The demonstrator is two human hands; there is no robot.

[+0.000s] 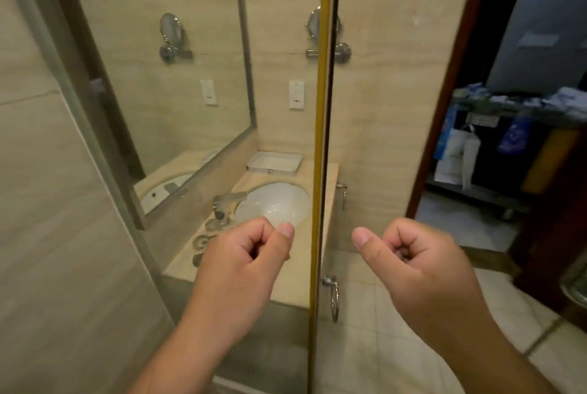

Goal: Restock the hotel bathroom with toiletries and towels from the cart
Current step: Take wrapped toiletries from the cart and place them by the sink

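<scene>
Left hand (251, 254), right hand (413, 257): fingers curled into loose fists, thumbs out, holding nothing. Cart (514, 146) beyond doorway, at 2 o'clock, well apart; right hand nearer. Tray (274, 161) on counter, 12 o'clock from left hand.

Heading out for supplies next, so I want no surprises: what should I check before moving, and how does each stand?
1. Empty left hand: ok, curled on nothing.
2. Empty right hand: ok, likewise.
3. Toiletries in white rectangular tray: not ok, looks bare.
4. Towel on chrome towel ring: not ok, none.
5. Path to dark housekeeping cart: ok, doorway open.
6. Towels on cart: cannot tell, blurred.
</scene>
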